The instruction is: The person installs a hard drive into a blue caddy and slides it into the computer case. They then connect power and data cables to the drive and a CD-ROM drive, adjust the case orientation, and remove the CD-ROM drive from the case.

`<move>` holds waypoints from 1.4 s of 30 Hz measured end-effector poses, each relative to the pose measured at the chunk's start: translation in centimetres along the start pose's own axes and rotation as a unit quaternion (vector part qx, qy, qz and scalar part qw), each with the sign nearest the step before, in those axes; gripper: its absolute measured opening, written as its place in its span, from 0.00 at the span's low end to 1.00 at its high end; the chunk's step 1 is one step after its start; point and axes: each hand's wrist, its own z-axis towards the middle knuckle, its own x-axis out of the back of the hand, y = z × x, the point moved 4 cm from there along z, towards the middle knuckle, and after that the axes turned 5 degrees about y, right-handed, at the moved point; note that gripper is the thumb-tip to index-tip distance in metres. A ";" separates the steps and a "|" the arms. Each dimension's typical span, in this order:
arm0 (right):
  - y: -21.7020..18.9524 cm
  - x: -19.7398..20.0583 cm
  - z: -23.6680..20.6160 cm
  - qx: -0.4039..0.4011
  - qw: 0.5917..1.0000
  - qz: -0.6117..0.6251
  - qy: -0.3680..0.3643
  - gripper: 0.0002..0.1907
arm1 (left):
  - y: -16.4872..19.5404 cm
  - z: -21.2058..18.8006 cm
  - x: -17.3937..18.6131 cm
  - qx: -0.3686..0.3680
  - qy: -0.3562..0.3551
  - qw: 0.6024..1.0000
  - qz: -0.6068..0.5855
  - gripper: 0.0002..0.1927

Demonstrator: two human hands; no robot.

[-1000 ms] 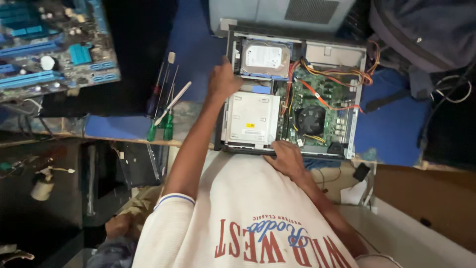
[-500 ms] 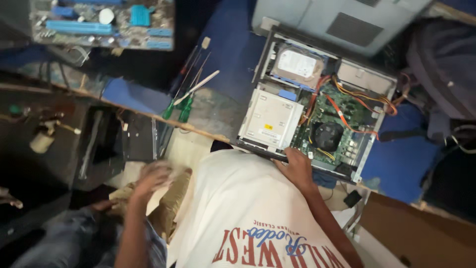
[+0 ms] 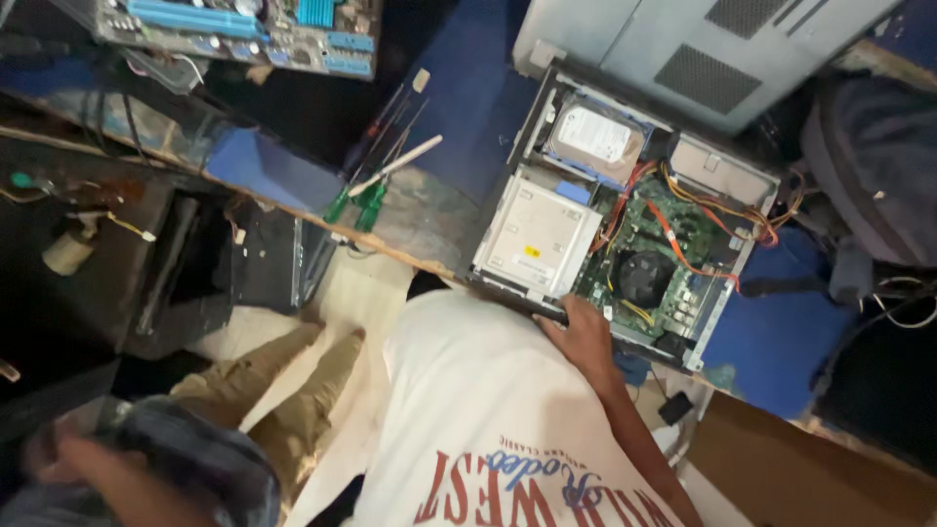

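Open desktop case sits on blue-covered bench, side panel off, drive cage & board exposed; R hand grips its near edge; L hand low, blurred, can't tell grip; screwdrivers lie untouched beside it; internals seemingly all in.

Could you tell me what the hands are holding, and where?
The right hand grips the near edge of the computer case. The blurred left hand seems empty.

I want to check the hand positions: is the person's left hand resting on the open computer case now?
No. Only the right hand rests on the near edge of the open computer case; the left hand is low, far from it.
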 end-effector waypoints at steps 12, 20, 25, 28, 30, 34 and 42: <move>0.3 -0.5 -0.1 -0.016 0.999 -0.005 -0.037 0.21 | 3.4 -2.0 -3.6 0.064 -0.362 0.916 -0.161 0.45; -0.4 -0.2 -0.3 -0.044 0.997 0.013 -0.067 0.23 | -16.1 -26.5 -15.0 0.224 -0.751 0.601 0.156 0.47; 0.0 -1.0 -0.8 -0.053 0.996 0.023 -0.064 0.22 | -30.8 -41.6 -26.5 -0.192 -0.774 0.505 0.332 0.24; 0.3 -2.0 -1.2 -0.046 0.997 0.004 -0.061 0.25 | -33.8 -48.7 -30.7 -0.645 -0.602 0.431 0.189 0.35; 0.7 -2.9 -1.2 -0.052 0.996 0.000 -0.067 0.26 | -35.3 -51.6 -33.0 -0.655 -0.588 0.440 0.182 0.42; 1.3 -4.0 -1.3 -0.069 0.996 0.029 -0.054 0.27 | -37.5 -53.9 -35.9 -0.524 -0.630 0.348 0.456 0.44; 1.5 -4.8 -0.1 -0.095 0.990 0.081 -0.068 0.25 | -35.5 -56.2 -36.8 -0.520 -0.591 0.351 0.507 0.37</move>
